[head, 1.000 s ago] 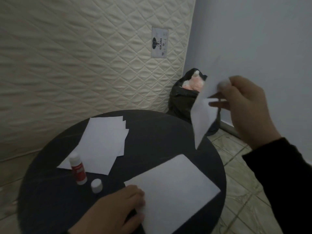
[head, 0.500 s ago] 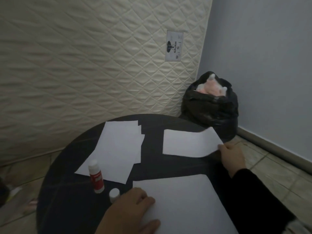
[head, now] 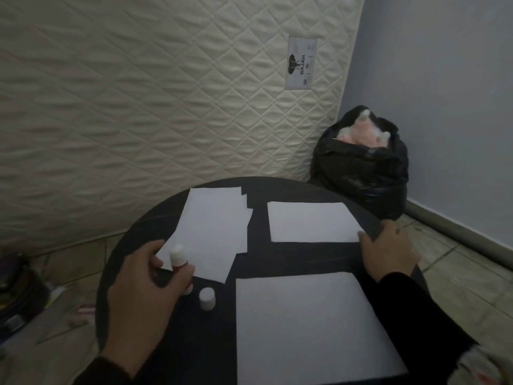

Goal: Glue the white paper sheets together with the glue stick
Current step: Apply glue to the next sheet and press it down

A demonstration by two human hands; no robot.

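Observation:
On the round dark table [head: 258, 257] a large white sheet [head: 308, 326] lies nearest me. A smaller white sheet [head: 311, 222] lies flat at the far right, and my right hand [head: 388, 251] rests at its near right corner, fingertips on the paper's edge. A stack of white sheets [head: 213, 232] sits at the far left. The red and white glue stick [head: 179, 262] stands upright on the stack's near corner, with my left hand [head: 141, 290] closed around it. Its white cap [head: 207, 298] stands apart, just right of my left hand.
A quilted cream mattress [head: 166, 93] leans against the wall behind the table. A full black rubbish bag [head: 361, 165] stands on the tiled floor at the back right. Dark clutter [head: 19, 290] lies on the floor to the left.
My right hand has laid the small sheet flat on the table's far right. My left hand left the large sheet and closed around the glue stick.

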